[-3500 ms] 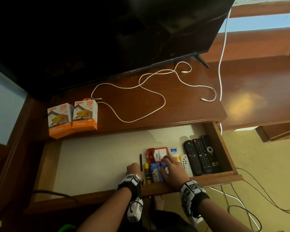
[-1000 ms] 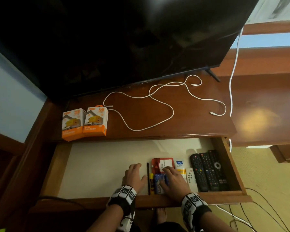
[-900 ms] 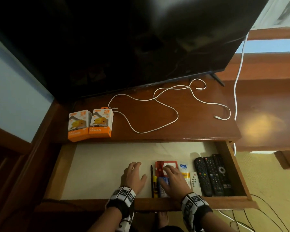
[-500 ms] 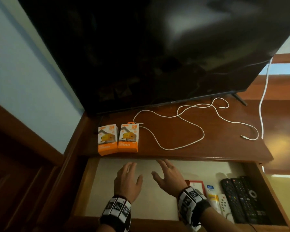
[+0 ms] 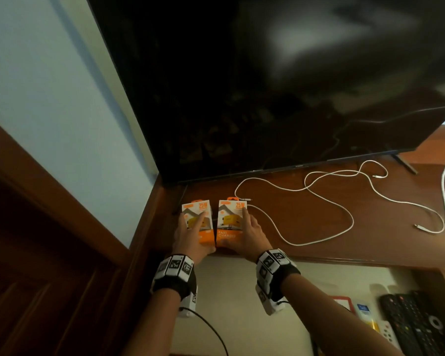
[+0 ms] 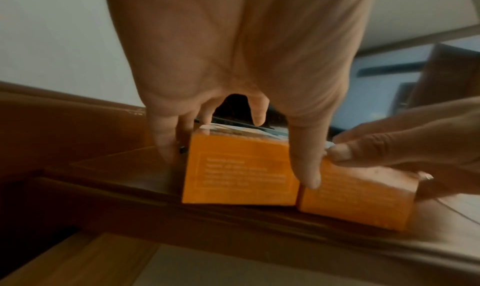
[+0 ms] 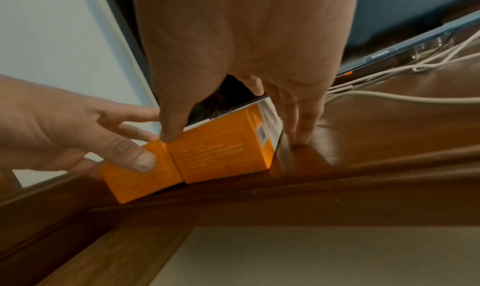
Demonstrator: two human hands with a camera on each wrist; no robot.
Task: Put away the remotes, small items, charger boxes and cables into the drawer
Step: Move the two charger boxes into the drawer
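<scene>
Both your arms reach up from the bottom of the head view to the middle of the frame, where two orange charger boxes stand side by side, touching, at the front edge of the wooden shelf (image 5: 319, 209). Your left hand (image 5: 190, 237) wraps the left charger box (image 5: 202, 214): fingers lie over its top face and far side, and the thumb presses down on its right front corner, as the left wrist view shows. Your right hand (image 5: 247, 235) grips the right charger box (image 5: 230, 217) the same way, thumb at the seam between the boxes and fingers down its right side, their tips on the wood. The wrist views are blurred, so whether either box has left the shelf cannot be told. The white cable (image 5: 326, 199) lies looped on the shelf at centre right, under the television (image 5: 267, 86). At lower right, the open drawer (image 5: 231, 291) holds the remotes (image 5: 416, 325).
</scene>
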